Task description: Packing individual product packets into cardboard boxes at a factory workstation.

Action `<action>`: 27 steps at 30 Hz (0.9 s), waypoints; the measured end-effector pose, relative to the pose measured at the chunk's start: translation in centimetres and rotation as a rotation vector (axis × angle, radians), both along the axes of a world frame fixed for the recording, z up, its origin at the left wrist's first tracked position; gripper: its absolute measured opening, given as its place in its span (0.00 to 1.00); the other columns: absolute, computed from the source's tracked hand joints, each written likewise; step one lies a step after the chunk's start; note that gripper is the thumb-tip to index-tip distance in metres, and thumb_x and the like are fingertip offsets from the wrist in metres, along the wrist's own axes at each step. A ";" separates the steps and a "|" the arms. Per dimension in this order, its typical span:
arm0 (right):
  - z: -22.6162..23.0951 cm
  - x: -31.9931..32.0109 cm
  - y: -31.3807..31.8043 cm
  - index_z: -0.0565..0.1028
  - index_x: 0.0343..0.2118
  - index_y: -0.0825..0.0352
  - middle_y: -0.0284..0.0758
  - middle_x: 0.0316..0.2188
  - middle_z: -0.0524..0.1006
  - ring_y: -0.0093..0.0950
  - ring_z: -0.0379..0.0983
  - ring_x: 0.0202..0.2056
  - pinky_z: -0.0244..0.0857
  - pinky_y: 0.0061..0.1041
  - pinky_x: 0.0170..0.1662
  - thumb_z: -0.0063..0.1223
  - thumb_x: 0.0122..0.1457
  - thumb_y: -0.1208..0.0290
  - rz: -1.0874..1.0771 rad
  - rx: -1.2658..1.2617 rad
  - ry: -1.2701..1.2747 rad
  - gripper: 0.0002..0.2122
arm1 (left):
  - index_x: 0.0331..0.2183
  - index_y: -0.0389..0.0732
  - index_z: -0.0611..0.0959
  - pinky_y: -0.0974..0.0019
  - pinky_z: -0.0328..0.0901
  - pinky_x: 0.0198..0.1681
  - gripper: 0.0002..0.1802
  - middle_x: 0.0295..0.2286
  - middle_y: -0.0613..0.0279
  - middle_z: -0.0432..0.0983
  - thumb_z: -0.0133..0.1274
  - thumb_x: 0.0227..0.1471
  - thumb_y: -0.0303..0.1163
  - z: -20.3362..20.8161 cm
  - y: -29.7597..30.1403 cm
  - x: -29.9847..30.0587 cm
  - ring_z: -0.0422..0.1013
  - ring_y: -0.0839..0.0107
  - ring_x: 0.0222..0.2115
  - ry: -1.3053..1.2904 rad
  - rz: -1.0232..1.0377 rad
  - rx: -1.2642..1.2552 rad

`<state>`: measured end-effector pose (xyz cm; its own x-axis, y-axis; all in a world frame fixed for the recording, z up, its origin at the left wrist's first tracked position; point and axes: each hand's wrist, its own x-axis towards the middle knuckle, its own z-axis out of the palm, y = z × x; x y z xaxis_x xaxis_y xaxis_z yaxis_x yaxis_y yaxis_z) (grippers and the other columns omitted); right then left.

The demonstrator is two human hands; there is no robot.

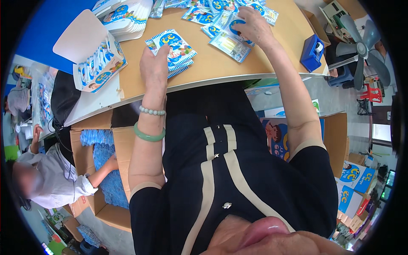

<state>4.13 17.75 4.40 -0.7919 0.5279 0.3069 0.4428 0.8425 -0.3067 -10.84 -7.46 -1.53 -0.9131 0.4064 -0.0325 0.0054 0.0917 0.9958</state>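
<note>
My left hand (154,67) is closed on the near left side of a small stack of blue-and-white snack packets (175,46), its thumb on top. The stack rests on the tan tabletop (140,87) near the front edge. Farther right, my right hand (256,29) pinches a packet in a loose pile; the fingertips lie on its blue printed part. Another packet (231,46), its clear side up with pale sticks showing, lies just nearer than those fingers. More packets (199,15) overlap toward the table's far side.
Left on the table stand an open lidded box (102,76) filled with packets and a stack of flat printed cartons (127,21). A blue tape dispenser (312,53) sits at the right edge, near a fan (361,49). Lower left, a co-worker's hand (112,163) reaches into a cardboard box (123,148).
</note>
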 end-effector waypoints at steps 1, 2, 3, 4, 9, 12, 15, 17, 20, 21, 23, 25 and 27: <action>0.0 -0.2 0.1 0.75 0.41 0.69 0.43 0.34 0.78 0.35 0.77 0.36 0.68 0.34 0.42 0.61 0.47 0.61 0.008 -0.027 0.029 0.20 | 0.38 0.35 0.80 0.66 0.69 0.36 0.17 0.33 0.57 0.81 0.56 0.50 0.38 0.0 0.0 0.0 0.78 0.70 0.31 0.017 0.002 -0.014; -0.1 -0.3 0.2 0.75 0.41 0.69 0.43 0.34 0.78 0.35 0.77 0.36 0.68 0.34 0.42 0.61 0.47 0.61 0.009 -0.029 0.030 0.20 | 0.38 0.35 0.80 0.66 0.69 0.36 0.17 0.33 0.57 0.81 0.56 0.50 0.38 -0.1 -0.1 -0.1 0.78 0.70 0.31 0.018 0.004 -0.016; -0.2 -0.6 0.2 0.75 0.42 0.67 0.42 0.36 0.78 0.35 0.74 0.40 0.67 0.33 0.45 0.61 0.46 0.61 -0.069 -0.146 -0.015 0.21 | 0.38 0.35 0.80 0.65 0.69 0.37 0.17 0.33 0.57 0.81 0.57 0.50 0.38 -0.1 -0.1 -0.1 0.78 0.69 0.32 0.003 -0.003 -0.009; 0.7 -1.0 -0.8 0.75 0.43 0.65 0.41 0.39 0.78 0.36 0.72 0.44 0.66 0.33 0.48 0.61 0.46 0.60 -0.146 -0.262 -0.060 0.21 | 0.38 0.35 0.80 0.65 0.69 0.37 0.17 0.33 0.57 0.81 0.57 0.50 0.39 0.2 0.0 0.0 0.77 0.69 0.32 -0.010 -0.008 -0.002; 0.6 -1.4 -2.3 0.76 0.42 0.65 0.40 0.38 0.78 0.35 0.70 0.47 0.63 0.32 0.51 0.61 0.46 0.59 -0.280 -0.061 -0.190 0.21 | 0.38 0.36 0.80 0.63 0.68 0.39 0.18 0.33 0.56 0.81 0.57 0.49 0.40 -0.3 -0.1 0.0 0.78 0.67 0.33 0.009 0.012 -0.025; -1.7 -1.3 -1.0 0.76 0.37 0.67 0.41 0.37 0.78 0.36 0.74 0.42 0.66 0.35 0.46 0.60 0.47 0.55 -0.228 0.120 -0.021 0.20 | 0.37 0.37 0.80 0.61 0.68 0.39 0.19 0.33 0.55 0.81 0.57 0.49 0.41 -0.3 0.1 -0.2 0.78 0.65 0.34 0.035 0.021 -0.089; -1.9 -0.6 -0.4 0.74 0.37 0.67 0.41 0.38 0.78 0.38 0.76 0.39 0.67 0.38 0.43 0.58 0.49 0.54 -0.181 0.159 0.066 0.21 | 0.37 0.37 0.80 0.60 0.68 0.40 0.19 0.34 0.54 0.81 0.56 0.48 0.43 -0.3 0.3 -0.3 0.77 0.62 0.35 0.063 0.021 -0.116; -0.2 -0.8 -2.1 0.72 0.42 0.66 0.41 0.40 0.77 0.40 0.75 0.41 0.67 0.39 0.44 0.57 0.50 0.56 -0.135 0.061 0.070 0.21 | 0.36 0.37 0.80 0.58 0.68 0.40 0.20 0.34 0.53 0.81 0.56 0.48 0.44 -0.3 0.1 -0.3 0.77 0.59 0.36 0.093 0.016 -0.103; 6.1 -1.4 -7.9 0.71 0.46 0.67 0.47 0.39 0.76 0.44 0.75 0.41 0.68 0.38 0.44 0.55 0.49 0.65 -0.170 -0.243 0.088 0.21 | 0.36 0.37 0.80 0.57 0.68 0.41 0.20 0.34 0.52 0.81 0.56 0.47 0.44 0.2 0.1 -0.1 0.77 0.57 0.36 0.136 0.050 -0.158; 7.2 -1.5 -9.5 0.70 0.48 0.68 0.51 0.38 0.76 0.46 0.74 0.41 0.68 0.38 0.44 0.54 0.48 0.69 -0.218 -0.389 0.092 0.21 | 0.36 0.37 0.80 0.57 0.67 0.41 0.21 0.33 0.51 0.81 0.55 0.47 0.45 0.4 0.1 0.2 0.76 0.56 0.36 0.158 0.035 -0.180; 2.3 -3.3 -9.7 0.70 0.42 0.68 0.44 0.44 0.74 0.42 0.70 0.48 0.69 0.42 0.42 0.56 0.53 0.66 -0.070 -0.163 0.080 0.17 | 0.35 0.36 0.80 0.57 0.67 0.41 0.21 0.33 0.50 0.80 0.55 0.48 0.45 1.1 0.6 0.9 0.76 0.55 0.36 0.182 0.041 -0.225; -1.0 -5.3 -13.1 0.65 0.49 0.68 0.46 0.41 0.74 0.44 0.72 0.44 0.67 0.41 0.44 0.54 0.53 0.66 0.063 0.027 0.078 0.22 | 0.34 0.35 0.79 0.56 0.67 0.41 0.21 0.33 0.48 0.80 0.55 0.48 0.45 1.5 0.9 1.2 0.76 0.53 0.35 0.213 0.083 -0.302; -2.2 -5.8 -16.0 0.68 0.47 0.70 0.47 0.44 0.73 0.44 0.70 0.46 0.66 0.41 0.45 0.54 0.53 0.67 0.123 -0.055 0.039 0.19 | 0.34 0.34 0.79 0.56 0.67 0.41 0.22 0.33 0.48 0.79 0.55 0.48 0.46 1.2 0.9 0.8 0.76 0.53 0.35 0.202 0.082 -0.259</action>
<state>-1.66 1.73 2.25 -0.8398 0.4444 0.3118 0.3241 0.8712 -0.3688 -10.05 -6.61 -0.33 -0.9410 0.3330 0.0601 0.1823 0.3495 0.9190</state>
